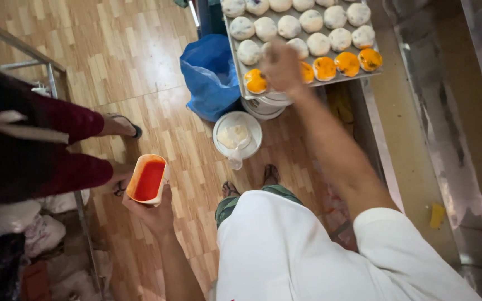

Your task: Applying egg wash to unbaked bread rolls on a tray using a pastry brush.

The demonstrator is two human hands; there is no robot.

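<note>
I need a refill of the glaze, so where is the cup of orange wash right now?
In the head view it is low on the left: the cup sits in the left hand, over the wooden floor.

White cup [147,179] holds orange-red liquid; near buns [324,68] are glazed orange, far buns [289,26] pale; bag [210,75] blue; floor [112,50] light wood parquet.

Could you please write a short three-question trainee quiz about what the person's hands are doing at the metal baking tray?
1. True or false: the left hand holds a plastic cup of orange-red liquid.
2. Which row of round dough buns on the metal baking tray is glazed orange: A) far, B) nearest?
3. Fill in: the right hand is over the ___.

Key: 1 true; 2 B, the glazed orange buns; 3 tray.
</note>
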